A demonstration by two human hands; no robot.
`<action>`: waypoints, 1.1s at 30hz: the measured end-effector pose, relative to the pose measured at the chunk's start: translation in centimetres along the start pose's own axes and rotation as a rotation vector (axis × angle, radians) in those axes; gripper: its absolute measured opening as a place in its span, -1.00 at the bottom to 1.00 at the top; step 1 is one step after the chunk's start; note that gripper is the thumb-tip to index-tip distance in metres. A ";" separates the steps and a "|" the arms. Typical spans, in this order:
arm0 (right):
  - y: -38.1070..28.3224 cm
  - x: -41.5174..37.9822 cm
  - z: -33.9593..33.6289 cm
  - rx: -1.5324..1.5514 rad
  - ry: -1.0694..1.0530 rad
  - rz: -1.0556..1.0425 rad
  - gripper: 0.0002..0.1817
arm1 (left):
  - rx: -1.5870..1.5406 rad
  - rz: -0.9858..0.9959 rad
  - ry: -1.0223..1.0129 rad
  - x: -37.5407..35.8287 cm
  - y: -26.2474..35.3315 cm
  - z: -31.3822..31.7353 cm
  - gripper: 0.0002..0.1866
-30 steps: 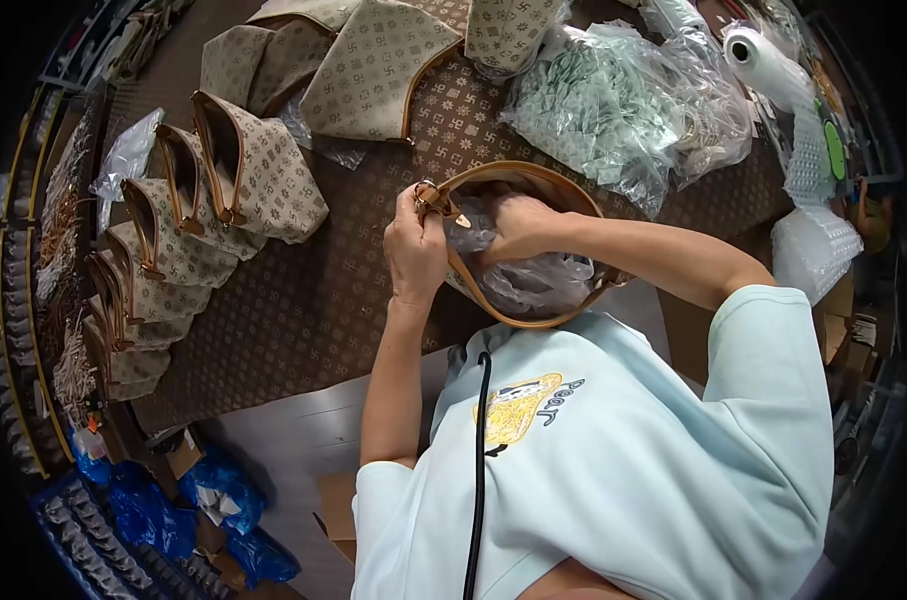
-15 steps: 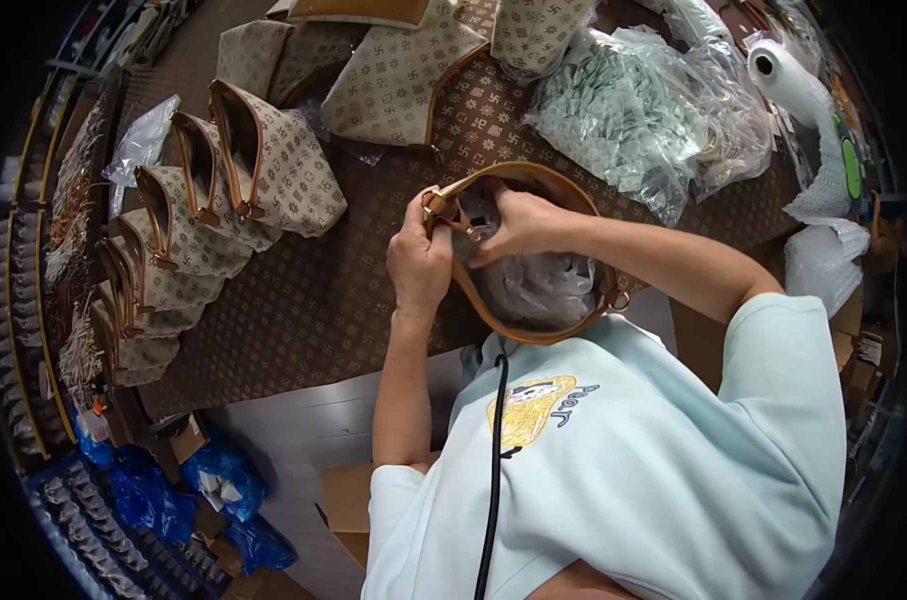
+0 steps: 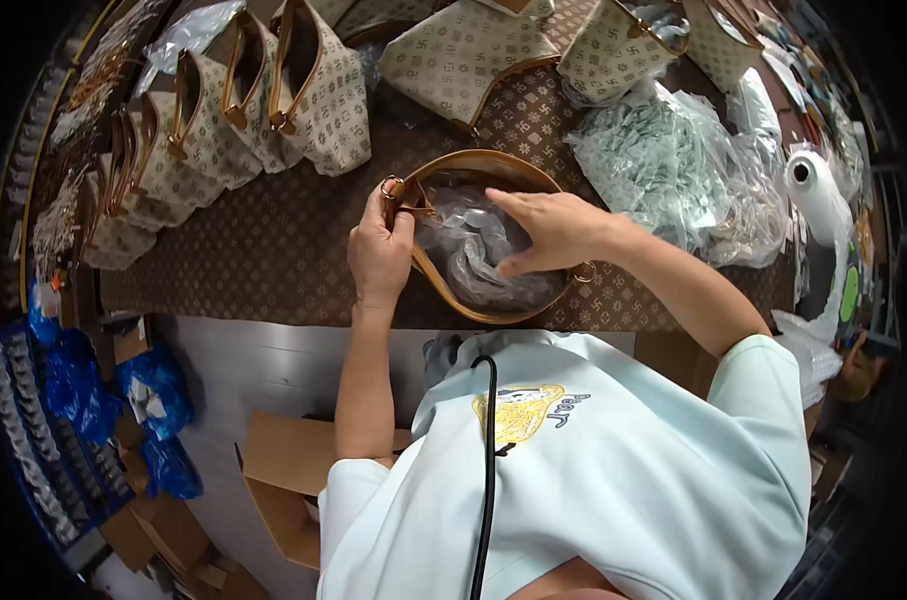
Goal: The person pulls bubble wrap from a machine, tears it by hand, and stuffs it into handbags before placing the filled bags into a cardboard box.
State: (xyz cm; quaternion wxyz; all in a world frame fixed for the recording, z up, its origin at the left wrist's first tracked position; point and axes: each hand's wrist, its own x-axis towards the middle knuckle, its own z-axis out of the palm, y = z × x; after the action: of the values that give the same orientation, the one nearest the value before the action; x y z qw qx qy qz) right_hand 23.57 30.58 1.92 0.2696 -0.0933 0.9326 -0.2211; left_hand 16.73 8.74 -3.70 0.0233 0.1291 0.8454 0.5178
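A handbag [image 3: 490, 157] with a tan leather rim stands in front of me, its mouth facing up. Crumpled clear plastic [image 3: 479, 245] fills the inside. My left hand [image 3: 382, 255] grips the rim at the left, thumb and fingers around the edge beside a metal ring and strap end. Over the right part of the opening is my right hand [image 3: 559, 232], thumb and fingers spread, holding nothing. Another metal ring [image 3: 585, 271] shows on the rim just below my right wrist.
Patterned bags [image 3: 324, 110] stand in a row on the brown table [image 3: 274, 270], with more at the back. Right of them lie clear plastic packets [image 3: 644, 165] and a bubble-wrap roll [image 3: 814, 190]. An open cardboard box [image 3: 284, 480] and blue plastic bags [image 3: 159, 390] sit below the table's front edge.
My right hand has come back from the strap end at the left rim and its fingers have opened. My left hand still grips the rim. The camera view has shifted.
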 end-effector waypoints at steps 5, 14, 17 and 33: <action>0.2 1.5 2.2 -0.159 0.144 -0.192 -0.14 | 0.457 -0.445 -0.224 -5.9 3.2 -0.6 -0.05; 2.1 3.8 4.3 0.864 0.002 0.109 -0.44 | -0.026 -0.402 0.332 -14.0 -2.3 0.5 -0.44; -2.1 4.3 5.8 0.672 -0.048 -0.076 -0.45 | -0.766 -0.473 0.476 -16.4 -2.8 -2.6 -0.36; -51.1 8.8 36.5 -0.148 -0.309 -1.531 -0.64 | -1.414 -0.299 1.571 -43.7 -22.4 -32.1 -0.46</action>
State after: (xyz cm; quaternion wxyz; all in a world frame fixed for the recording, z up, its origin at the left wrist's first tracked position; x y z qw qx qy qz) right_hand 38.84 -30.45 -6.10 0.1622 -0.7576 0.5730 -0.2673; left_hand 49.03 -39.42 -12.74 -0.3954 -0.3886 0.1382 0.8207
